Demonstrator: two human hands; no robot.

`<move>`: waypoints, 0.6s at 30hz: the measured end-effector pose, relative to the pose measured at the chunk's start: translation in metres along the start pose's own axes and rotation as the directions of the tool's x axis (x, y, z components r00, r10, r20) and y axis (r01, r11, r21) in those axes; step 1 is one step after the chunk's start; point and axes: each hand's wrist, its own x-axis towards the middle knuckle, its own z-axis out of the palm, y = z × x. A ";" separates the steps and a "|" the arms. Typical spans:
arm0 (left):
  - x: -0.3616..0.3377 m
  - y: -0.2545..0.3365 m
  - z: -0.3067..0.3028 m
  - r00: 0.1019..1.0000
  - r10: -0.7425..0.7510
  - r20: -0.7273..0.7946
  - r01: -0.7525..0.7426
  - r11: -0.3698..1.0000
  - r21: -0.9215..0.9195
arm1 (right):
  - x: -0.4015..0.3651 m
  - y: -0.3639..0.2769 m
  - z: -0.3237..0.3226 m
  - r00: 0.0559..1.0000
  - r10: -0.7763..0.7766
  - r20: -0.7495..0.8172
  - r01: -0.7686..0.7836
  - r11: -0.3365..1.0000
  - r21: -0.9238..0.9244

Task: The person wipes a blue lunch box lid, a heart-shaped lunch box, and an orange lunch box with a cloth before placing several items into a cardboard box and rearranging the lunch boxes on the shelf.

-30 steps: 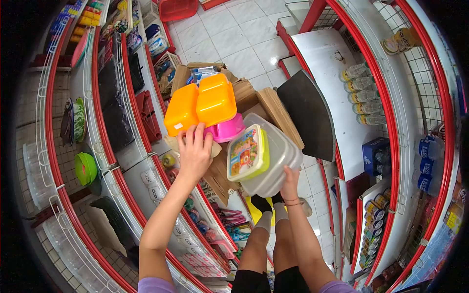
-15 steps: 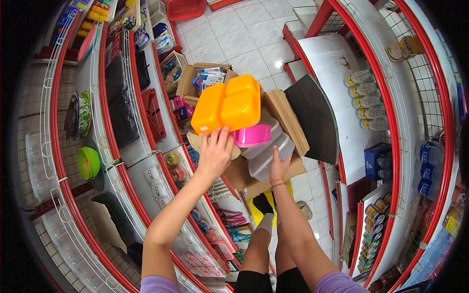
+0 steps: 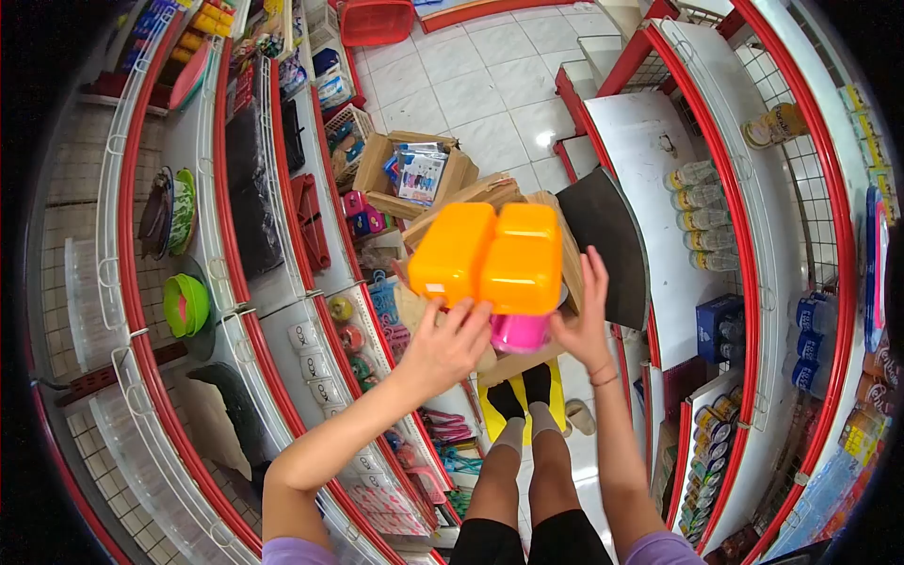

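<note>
My left hand (image 3: 452,347) grips the lower edge of an orange divided food container (image 3: 485,259), thumb underneath and fingers on its face. The container is held over an open cardboard box (image 3: 572,273), covering most of the box's inside. Just below its edge shows part of a pink plastic container (image 3: 520,331). My right hand (image 3: 586,315) is beside the orange container's right side, fingers stretched upward and thumb apart, its thumb close to the pink container. Any clear containers in the box are hidden behind the orange one.
Another cardboard box (image 3: 414,174) with packaged goods stands farther along the floor. Red-edged shelves line both sides; glass bottles (image 3: 708,221) stand on the right, green bowls (image 3: 185,304) on the left. A black curved panel (image 3: 612,245) leans right of the box. My feet are on a yellow mat (image 3: 494,424).
The orange container has moved right and toward me with my left hand. My right hand has let go of the clear container and shifted right, its fingers opening.
</note>
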 end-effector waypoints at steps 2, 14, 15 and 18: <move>0.004 0.006 -0.028 0.998 0.057 0.027 -0.056 0.997 -0.052 | 0.007 -0.005 -0.029 0.987 -0.097 0.127 0.100 0.995 -0.017; 0.003 0.091 -0.186 0.987 0.026 -0.158 -0.077 0.942 -0.328 | -0.013 -0.127 -0.164 0.937 -0.293 0.188 0.250 0.942 0.222; 0.002 0.099 -0.200 0.983 -0.010 -0.185 -0.056 0.935 -0.350 | -0.026 -0.130 -0.171 0.958 -0.234 0.164 0.191 0.952 0.241; 0.000 0.119 -0.258 0.972 -0.072 -0.223 -0.011 0.936 -0.351 | -0.073 -0.110 -0.192 0.996 -0.021 -0.092 0.037 0.984 0.172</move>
